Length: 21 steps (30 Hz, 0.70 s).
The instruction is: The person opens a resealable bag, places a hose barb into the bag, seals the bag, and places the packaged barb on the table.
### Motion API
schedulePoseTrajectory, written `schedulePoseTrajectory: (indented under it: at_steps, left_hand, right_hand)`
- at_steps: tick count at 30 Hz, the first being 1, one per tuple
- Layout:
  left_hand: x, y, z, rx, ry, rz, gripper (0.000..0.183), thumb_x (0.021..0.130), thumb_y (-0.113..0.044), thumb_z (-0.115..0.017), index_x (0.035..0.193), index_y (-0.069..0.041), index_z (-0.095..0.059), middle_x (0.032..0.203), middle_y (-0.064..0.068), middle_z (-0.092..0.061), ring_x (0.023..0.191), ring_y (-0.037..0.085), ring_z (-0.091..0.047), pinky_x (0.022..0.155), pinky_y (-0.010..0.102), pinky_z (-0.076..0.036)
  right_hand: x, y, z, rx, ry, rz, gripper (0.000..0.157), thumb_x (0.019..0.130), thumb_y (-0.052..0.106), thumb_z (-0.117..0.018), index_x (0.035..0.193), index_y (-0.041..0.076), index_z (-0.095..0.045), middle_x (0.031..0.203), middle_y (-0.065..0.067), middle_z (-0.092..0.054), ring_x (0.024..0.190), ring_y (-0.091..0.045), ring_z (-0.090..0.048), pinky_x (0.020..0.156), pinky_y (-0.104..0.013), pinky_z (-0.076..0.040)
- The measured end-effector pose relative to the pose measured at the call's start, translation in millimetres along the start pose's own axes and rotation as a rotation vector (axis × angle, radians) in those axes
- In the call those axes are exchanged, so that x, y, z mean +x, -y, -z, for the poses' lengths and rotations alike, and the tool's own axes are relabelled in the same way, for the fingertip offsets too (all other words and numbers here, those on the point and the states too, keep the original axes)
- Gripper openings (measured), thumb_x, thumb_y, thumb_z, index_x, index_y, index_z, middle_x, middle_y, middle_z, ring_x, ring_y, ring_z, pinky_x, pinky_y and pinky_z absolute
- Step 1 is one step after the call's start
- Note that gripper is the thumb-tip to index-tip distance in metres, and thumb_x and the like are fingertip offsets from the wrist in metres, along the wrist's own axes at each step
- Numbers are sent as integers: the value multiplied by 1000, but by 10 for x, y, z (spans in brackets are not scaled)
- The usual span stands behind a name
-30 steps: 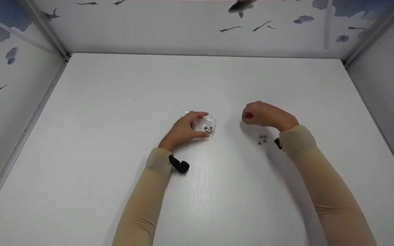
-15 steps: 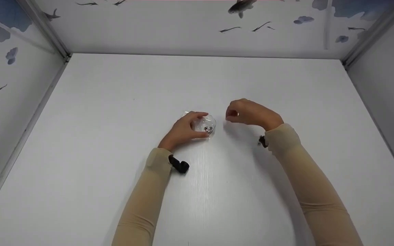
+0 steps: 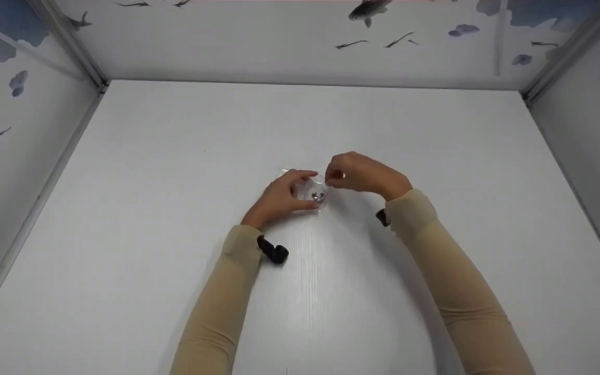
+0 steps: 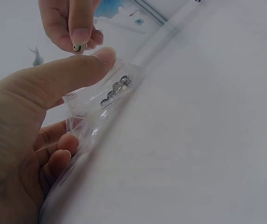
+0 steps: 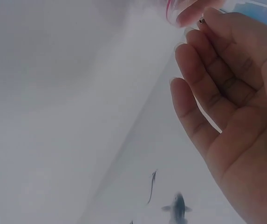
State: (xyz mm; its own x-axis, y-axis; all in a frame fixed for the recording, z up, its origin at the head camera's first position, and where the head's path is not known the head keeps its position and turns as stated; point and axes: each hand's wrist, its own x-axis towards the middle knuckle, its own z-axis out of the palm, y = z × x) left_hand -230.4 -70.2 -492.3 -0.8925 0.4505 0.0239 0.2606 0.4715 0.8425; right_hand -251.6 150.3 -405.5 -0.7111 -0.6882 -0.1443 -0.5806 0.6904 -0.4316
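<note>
My left hand [image 3: 277, 197] grips a small clear plastic bag [image 3: 306, 188] low over the table, its thumb and fingers spread round the bag's sides. Several shiny silver beads [image 4: 117, 88] lie inside the bag. At the bag's right edge is my right hand [image 3: 365, 174], with thumb and index finger pinching one small silver bead [image 4: 79, 47]. That bead is just above the left thumb in the left wrist view. A red line runs along the bag's mouth [image 5: 168, 10] in the right wrist view, close to the right fingertips.
White panels with painted fish [image 3: 369, 9] enclose the white table [image 3: 149, 208] at the back and sides. A black wrist camera [image 3: 274, 252] juts from the left sleeve, and another [image 3: 383, 217] from the right one.
My right hand has moved left to the bag, carrying the bead. The loose beads seen earlier on the table at right are now hidden by the right sleeve. The left hand has stayed put.
</note>
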Motion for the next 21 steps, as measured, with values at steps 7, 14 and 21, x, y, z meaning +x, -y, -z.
schedulePoseTrajectory:
  at_steps: [7, 14, 21]
  left_hand:
    - [-11, -3, -10, -19, -1, 2, 69, 74, -39, -82, 136, -29, -53, 125, -6, -56, 103, 12, -48, 88, 31, -41]
    - [-13, -17, -7, -17, 1, 4, 68, 74, -38, -82, 135, -30, -53, 125, -5, -56, 101, 12, -48, 87, 31, -41]
    - [-7, -7, -4, -18, -1, 16, 69, 73, -39, -83, 135, -29, -54, 124, -8, -56, 97, 13, -48, 85, 30, -41]
  right_hand:
    - [44, 28, -45, 6, -2, 11, 16, 91, 10, -66, 104, 5, -72, 97, -7, -68, 88, -20, -60, 84, -34, -52]
    - [48, 22, -57, 9, -7, 25, 18, 90, 9, -66, 106, 5, -72, 98, -8, -69, 87, -20, -60, 84, -34, -52]
    - [17, -10, -34, 38, -6, 47, 17, 89, 7, -66, 104, 3, -73, 97, -9, -69, 86, -21, -61, 82, -36, -52]
